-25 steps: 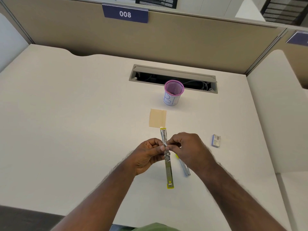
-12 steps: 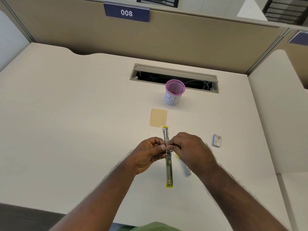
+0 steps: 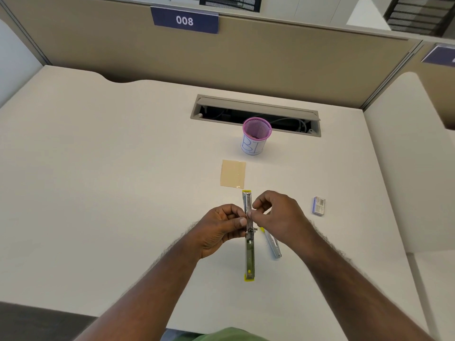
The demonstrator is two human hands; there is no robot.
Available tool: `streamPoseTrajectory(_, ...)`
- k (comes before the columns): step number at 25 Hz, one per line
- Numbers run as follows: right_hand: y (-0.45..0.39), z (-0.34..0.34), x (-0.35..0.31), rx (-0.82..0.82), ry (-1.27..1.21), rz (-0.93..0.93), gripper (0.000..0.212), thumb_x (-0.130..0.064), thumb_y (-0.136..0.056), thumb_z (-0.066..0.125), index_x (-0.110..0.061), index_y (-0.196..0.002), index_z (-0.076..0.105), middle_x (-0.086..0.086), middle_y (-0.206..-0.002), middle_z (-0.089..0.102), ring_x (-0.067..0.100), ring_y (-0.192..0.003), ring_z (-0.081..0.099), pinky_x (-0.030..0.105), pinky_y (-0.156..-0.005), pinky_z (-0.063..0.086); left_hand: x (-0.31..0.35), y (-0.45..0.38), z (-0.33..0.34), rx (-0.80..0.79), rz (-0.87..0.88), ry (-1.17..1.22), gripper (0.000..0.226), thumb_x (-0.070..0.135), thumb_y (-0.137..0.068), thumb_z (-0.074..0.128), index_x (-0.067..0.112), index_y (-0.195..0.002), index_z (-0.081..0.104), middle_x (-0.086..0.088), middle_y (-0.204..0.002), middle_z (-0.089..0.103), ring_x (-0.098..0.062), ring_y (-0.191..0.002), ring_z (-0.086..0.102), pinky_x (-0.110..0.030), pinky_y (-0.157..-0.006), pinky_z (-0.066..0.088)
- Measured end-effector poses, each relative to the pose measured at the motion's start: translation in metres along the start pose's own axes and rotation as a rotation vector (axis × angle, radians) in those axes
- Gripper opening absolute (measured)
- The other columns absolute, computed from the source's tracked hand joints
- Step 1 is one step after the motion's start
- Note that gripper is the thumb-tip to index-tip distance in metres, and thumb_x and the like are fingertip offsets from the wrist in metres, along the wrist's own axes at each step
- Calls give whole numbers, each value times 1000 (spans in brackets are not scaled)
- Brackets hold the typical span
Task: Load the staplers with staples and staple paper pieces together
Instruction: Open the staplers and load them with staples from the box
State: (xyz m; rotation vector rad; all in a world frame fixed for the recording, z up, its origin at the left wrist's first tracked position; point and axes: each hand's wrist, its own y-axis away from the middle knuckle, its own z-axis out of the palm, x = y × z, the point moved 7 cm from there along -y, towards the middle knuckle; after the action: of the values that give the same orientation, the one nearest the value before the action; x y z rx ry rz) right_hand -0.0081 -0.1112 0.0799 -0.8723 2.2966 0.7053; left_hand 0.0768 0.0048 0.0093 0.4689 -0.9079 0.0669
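A yellow-tipped metal stapler (image 3: 249, 254) lies opened out flat on the desk, pointing away from me. My left hand (image 3: 219, 230) grips its middle from the left, thumb on the hinge. My right hand (image 3: 278, 217) is at the far half, thumb and fingertips pinching a small pale staple strip (image 3: 249, 213) against the magazine rail; the strip is mostly hidden. A second, silver stapler (image 3: 273, 246) lies partly under my right hand. A tan paper piece (image 3: 233, 174) lies just beyond the stapler's far tip. A small staple box (image 3: 319, 205) sits to the right.
A pink mesh cup (image 3: 256, 136) with a white label stands behind the paper, in front of an open cable slot (image 3: 256, 114). A beige partition closes the back; a side desk (image 3: 406, 168) adjoins on the right.
My right forefinger has lifted and spread a little above the rail. The stapler and my left hand stay where they were.
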Motion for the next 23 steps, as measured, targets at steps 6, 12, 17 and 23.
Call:
streamPoseTrajectory(6, 3, -1, 1, -18, -88, 10, 9, -37, -79, 70, -39, -83, 62, -34, -82, 65, 4, -63, 65, 24, -61, 49, 3, 5, 7, -6, 6, 32, 11, 3, -79, 70, 13, -79, 65, -8, -81, 68, -22, -75, 64, -31, -71, 56)
streamPoseTrajectory(12, 6, 4, 6, 13, -206, 116, 14, -36, -69, 66, -33, -82, 63, -20, -70, 70, -1, -58, 67, 27, -62, 53, 3, 11, 16, -46, 3, 16, 14, -2, -85, 65, 11, -83, 60, -6, -82, 70, -20, -75, 66, -35, -77, 57)
streamPoseTrajectory(17, 16, 4, 5, 119, -85, 147, 14, -43, -68, 60, -31, -73, 66, -19, -69, 69, -2, -66, 64, 25, -62, 51, 3, 16, 20, -47, -19, 48, 12, -3, -89, 61, 8, -85, 56, -12, -88, 68, -29, -86, 67, -37, -80, 57)
streamPoseTrajectory(23, 29, 1, -1, -9, -419, -32, 12, -39, -88, 63, -30, -84, 69, -12, -85, 74, 8, -69, 73, 35, -74, 57, 2, 23, 15, 4, -19, 118, 14, 0, -90, 61, 8, -97, 54, -13, -97, 69, -36, -98, 66, -42, -89, 55)
